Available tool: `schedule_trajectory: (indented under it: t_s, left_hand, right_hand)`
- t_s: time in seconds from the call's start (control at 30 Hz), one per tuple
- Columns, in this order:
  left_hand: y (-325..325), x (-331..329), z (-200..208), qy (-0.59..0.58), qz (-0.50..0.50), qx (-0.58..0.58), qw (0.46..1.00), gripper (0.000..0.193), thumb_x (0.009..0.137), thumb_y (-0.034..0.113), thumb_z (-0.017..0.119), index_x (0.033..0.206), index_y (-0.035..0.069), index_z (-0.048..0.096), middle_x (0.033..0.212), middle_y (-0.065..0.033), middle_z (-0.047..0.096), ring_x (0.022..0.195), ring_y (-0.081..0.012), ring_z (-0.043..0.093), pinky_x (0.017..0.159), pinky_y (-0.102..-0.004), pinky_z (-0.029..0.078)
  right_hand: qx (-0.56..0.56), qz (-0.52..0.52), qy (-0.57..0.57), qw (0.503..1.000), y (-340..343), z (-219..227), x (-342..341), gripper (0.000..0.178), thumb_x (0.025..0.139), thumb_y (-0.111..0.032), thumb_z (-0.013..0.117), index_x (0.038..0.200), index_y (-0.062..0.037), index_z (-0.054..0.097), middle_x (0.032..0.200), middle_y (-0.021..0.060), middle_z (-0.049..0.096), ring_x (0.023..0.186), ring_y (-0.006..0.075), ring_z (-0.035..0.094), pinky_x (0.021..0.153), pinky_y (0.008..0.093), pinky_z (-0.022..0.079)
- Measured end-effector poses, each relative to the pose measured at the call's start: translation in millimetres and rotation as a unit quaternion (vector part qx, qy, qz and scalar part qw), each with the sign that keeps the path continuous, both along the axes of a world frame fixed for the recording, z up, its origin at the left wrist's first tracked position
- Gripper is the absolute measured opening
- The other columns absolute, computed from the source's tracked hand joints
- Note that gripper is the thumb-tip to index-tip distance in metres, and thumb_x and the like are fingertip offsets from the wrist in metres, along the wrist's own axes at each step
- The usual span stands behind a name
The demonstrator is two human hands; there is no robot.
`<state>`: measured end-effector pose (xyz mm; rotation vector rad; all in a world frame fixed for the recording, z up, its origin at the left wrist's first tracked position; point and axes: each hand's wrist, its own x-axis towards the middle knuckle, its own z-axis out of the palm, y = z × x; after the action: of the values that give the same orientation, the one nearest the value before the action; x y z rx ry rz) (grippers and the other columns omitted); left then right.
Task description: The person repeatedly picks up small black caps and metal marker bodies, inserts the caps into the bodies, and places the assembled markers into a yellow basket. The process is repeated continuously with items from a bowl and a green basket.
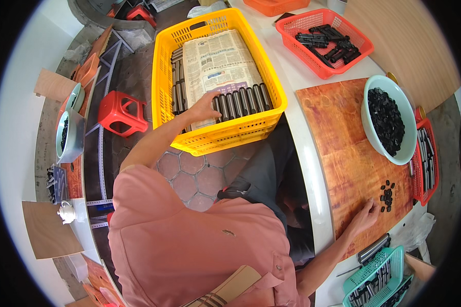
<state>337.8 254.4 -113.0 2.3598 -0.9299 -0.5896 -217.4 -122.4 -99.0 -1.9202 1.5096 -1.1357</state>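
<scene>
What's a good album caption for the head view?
Left hand at dark tubes in a yellow crate, right hand beside small black pieces on a brown board.

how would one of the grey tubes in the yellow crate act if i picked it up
The tubes would probably stay stiff, since their sides look straight. Being round, one would likely roll if laid sideways on the flat wood-grain board. Their smooth sheen suggests they may be slippery in the left hand.
</scene>
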Motion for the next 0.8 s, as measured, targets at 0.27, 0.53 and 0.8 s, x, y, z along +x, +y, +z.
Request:
schedule_trajectory:
  t_s: [0.27,0.53,0.8]
  left_hand:
    - [-4,-5,21,-0.222,-0.168,0.058,0.959,0.066,0.1,0.034,0.059,0.154,0.002,0.038,0.16,-0.0216,0.036,0.147,-0.0377,0.036,0.122,-0.0434,0.03]
    - [2,-14,5,-0.229,-0.25,0.211,0.917,0.084,0.105,0.057,0.041,0.163,0.004,0.012,0.17,-0.0213,0.01,0.157,-0.0379,0.012,0.126,-0.0514,0.017]
    - [-37,-8,42,-0.326,-0.221,0.123,0.911,0.077,0.105,0.057,0.041,0.163,0.012,0.021,0.17,-0.016,0.015,0.157,-0.0365,0.013,0.127,-0.0536,0.013]
  right_hand:
    - [0.013,-0.005,0.023,1.0,-6,-7,-8,0.03,0.102,-0.023,0.063,0.091,0.0042,0.062,0.082,0.0102,0.06,0.075,0.0229,0.052,0.07,0.0375,0.046]
    - [0.03,-0.002,0.013,0.999,-4,-4,-4,0.029,0.102,-0.023,0.062,0.092,0.0037,0.062,0.082,0.0101,0.06,0.075,0.0221,0.052,0.07,0.037,0.045]
    - [-0.002,0.006,0.014,1.0,-3,-4,-2,0.029,0.102,-0.024,0.062,0.093,0.0033,0.063,0.084,0.0124,0.063,0.077,0.0249,0.055,0.072,0.0398,0.047]
